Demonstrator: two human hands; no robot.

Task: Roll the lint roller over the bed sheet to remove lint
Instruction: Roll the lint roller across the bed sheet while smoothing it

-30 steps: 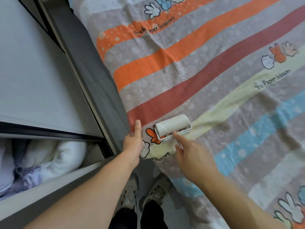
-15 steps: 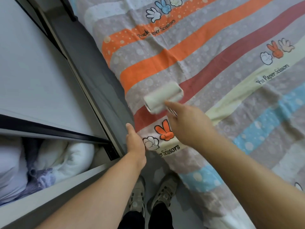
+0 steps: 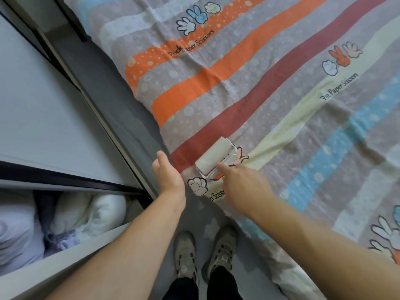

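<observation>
Head view: one lint roller [image 3: 213,158], two hands [image 3: 167,174] [image 3: 242,185].

grey shoes [image 3: 223,250] on the floor [image 3: 194,215], white bedding [image 3: 97,211] in an open compartment [image 3: 65,256]

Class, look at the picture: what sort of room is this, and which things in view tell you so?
Most likely a bedroom. A striped bed sheet is spread out flat, the right hand holds a lint roller on it, and bedding sits in an open cupboard beside it.
</observation>
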